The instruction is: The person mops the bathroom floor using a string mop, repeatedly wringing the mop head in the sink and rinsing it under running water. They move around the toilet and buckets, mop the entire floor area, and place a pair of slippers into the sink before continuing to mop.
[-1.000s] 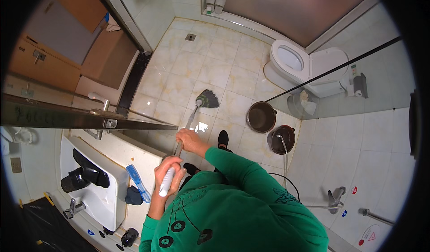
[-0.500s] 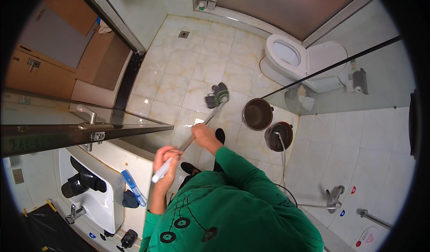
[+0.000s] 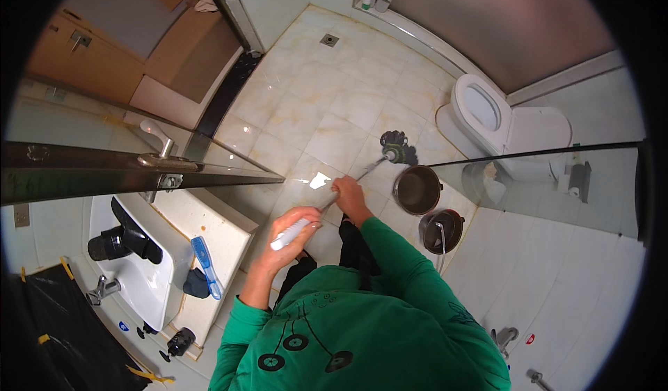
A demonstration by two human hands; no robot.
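Note:
My left hand (image 3: 292,232) is wrapped round the white grip end of a mop (image 3: 374,165). Farther down the same pole, my right hand (image 3: 350,197) is closed too. The pole slants away from me to the right, down to a dark grey mop head (image 3: 394,147) with a green band. That head lies on the pale tiled floor (image 3: 339,140), just beyond a brown bucket (image 3: 417,190). A second brown bucket (image 3: 442,231) stands nearer to me, with a hose or shower head hanging in it.
A white toilet (image 3: 480,106) with its lid raised stands beyond a glass panel (image 3: 536,182) at right. To the left are an open door with a handle (image 3: 158,144) and a sink (image 3: 156,280) holding black slippers (image 3: 132,234). A blue brush (image 3: 205,266) lies on the counter.
The mop head has swung right across the floor toward the first bucket. Both hands have moved with the pole and keep their grip. The whole view has turned somewhat.

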